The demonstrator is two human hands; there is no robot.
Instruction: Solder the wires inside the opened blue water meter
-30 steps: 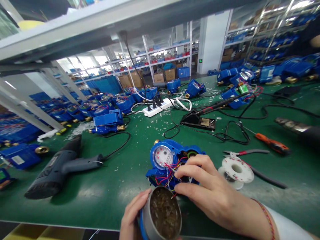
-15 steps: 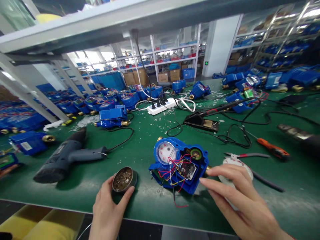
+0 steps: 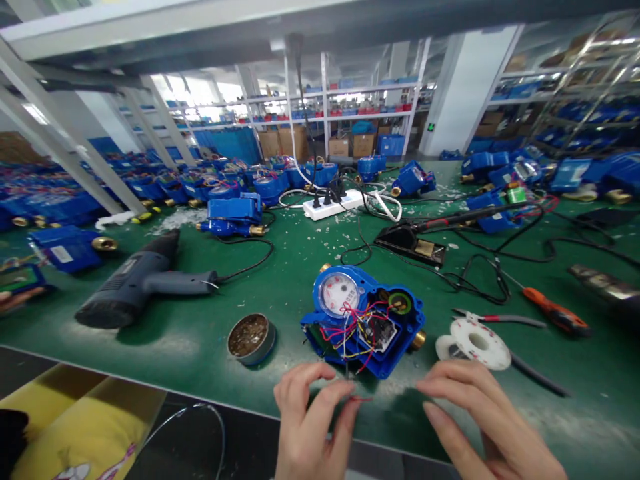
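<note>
An opened blue water meter [image 3: 367,320] lies on the green bench, its round dial facing up and red, yellow and white wires spilling over its housing. Just below its front edge, my left hand [image 3: 317,413] has thumb and fingertips around a thin red wire [image 3: 363,399] and dark lead. My right hand [image 3: 485,413] hovers to the right, thumb and fingers apart, holding nothing, near the white spool [image 3: 479,342]. A round tin [image 3: 250,338] with brownish contents stands to the left of the meter.
A heat gun [image 3: 145,280] lies left. Behind are a power strip [image 3: 334,204] and a soldering iron on its stand [image 3: 413,244]. Pliers [image 3: 500,319] and an orange screwdriver [image 3: 555,311] lie right. Another person's hand [image 3: 17,300] shows at the left edge.
My left hand has let go of the tin and moved right to the wires below the meter. My right hand has moved slightly down, away from the meter's brass fitting. The view has shifted.
</note>
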